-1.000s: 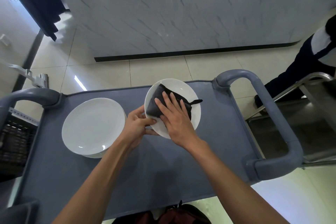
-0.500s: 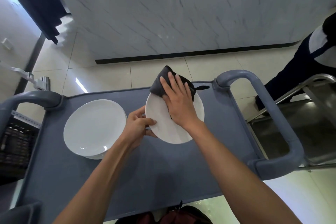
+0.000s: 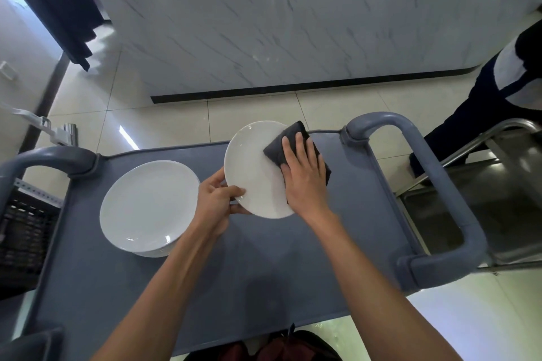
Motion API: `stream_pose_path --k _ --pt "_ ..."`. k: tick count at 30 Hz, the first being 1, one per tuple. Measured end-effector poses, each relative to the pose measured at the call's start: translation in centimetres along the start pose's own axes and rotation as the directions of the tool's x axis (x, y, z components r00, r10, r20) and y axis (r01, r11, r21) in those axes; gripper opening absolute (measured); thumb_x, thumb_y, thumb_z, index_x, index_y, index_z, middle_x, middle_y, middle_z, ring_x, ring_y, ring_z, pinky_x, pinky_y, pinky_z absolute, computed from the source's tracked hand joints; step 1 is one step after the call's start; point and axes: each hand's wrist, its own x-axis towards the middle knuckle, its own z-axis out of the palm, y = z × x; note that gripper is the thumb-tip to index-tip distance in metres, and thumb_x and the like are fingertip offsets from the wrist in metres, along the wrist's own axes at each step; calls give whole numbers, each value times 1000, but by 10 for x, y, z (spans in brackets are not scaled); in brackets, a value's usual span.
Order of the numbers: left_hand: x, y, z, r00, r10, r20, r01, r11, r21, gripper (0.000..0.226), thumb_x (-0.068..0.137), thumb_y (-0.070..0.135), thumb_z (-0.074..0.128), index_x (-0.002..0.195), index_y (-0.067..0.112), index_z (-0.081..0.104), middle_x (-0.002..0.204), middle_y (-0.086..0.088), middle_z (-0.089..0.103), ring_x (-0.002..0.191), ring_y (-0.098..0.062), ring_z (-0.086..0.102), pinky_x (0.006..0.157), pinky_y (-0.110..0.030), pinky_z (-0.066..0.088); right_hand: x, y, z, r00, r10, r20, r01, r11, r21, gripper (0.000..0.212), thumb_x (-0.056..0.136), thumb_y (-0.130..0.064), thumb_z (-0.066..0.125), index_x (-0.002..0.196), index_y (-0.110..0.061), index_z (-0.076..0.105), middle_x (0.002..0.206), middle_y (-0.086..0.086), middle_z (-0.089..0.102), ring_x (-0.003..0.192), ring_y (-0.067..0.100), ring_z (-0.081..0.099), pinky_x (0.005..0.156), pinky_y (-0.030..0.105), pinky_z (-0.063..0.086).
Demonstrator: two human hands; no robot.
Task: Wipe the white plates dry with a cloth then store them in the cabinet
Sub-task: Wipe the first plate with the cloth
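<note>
**Still wiping the plate**

We are on the wiping step. The plate (image 3: 255,170) is up off the cart, tipped a bit toward us, above the far side of the gray surface (image 3: 264,272). Our left hand (image 3: 215,202) pinches its near rim, thumb on top and fingers under. Our right hand (image 3: 303,176) lies flat with the fingers straight and close together, and it presses the dark cloth (image 3: 296,149) on the right side of the plate. Part of the cloth hangs past the rim there.

We think the left half of the plate may still need a rub. So the next move is to slide the cloth across to that side while the left hand holds the rim tight. We may need to do the back too. After that the plate has to go in the cabinet, and we cannot see a cabinet here.

A stack (image 3: 148,205) of more white plates sits on the left of the surface, just beside our left hand. A steel table (image 3: 484,199) stands to the right of the cart, and another person (image 3: 498,88) stands beyond it.
</note>
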Motion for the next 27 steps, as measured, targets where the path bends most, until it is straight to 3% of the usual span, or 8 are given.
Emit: stream_pose_path --k 4,9,13,17,20,25,27 --pt "0 2 3 1000 21 1 -21 999 -27 56 82 -20 52 125 10 67 105 -12 74 87 -32 72 65 -49 61 -23 -18 13 1000 7 5 -7 997 72 58 107 -31 31 160 -31 6 168 -2 -1 154 20 -5 124 49 1" --pt "2 4 -1 1000 18 7 -18 997 -73 57 82 -22 50 127 9 65 115 -21 71 99 -41 70 73 -57 60 -39 -45 26 999 -34 -14 35 986 165 58 108 -29 32 160 -30 6 168 -2 -3 154 20 -10 123 47 -4" --pt "2 4 -5 1000 16 -9 -17 996 -90 59 81 -22 49 128 11 65 110 -19 71 96 -37 70 77 -57 60 -49 -59 34 998 -56 -38 63 979 194 58 108 -29 32 160 -30 6 167 -3 -5 154 19 -11 123 46 -7" --pt "0 5 -8 999 11 -30 -14 994 -106 59 81 -23 49 128 8 64 103 -17 71 91 -35 70 78 -59 59 -52 -56 38 997 -62 -52 71 980 187 56 107 -33 28 160 -31 8 167 -5 -3 154 18 -9 124 49 -3" --pt "-3 8 -7 1000 13 -14 -14 992 -123 58 81 -24 47 127 7 64 103 -15 73 92 -35 71 74 -59 60 -53 -52 37 996 14 -82 0 985 172 56 105 -38 21 159 -32 11 168 -1 2 154 21 -7 124 51 -1" --pt "-5 12 -7 1000 23 9 -22 994 -107 57 82 -23 50 127 9 64 107 -14 72 95 -35 71 70 -55 61 -48 -36 30 976 132 -176 -92 971 219 55 104 -35 30 158 -28 22 167 5 10 154 30 3 121 54 17" --pt "-5 12 -7 1000 20 12 -19 995 -101 57 81 -23 50 128 8 63 108 -14 71 96 -35 70 70 -54 61 -45 -31 27 972 135 -194 -85 966 245 55 105 -32 33 158 -25 24 168 6 8 153 32 1 121 52 17"
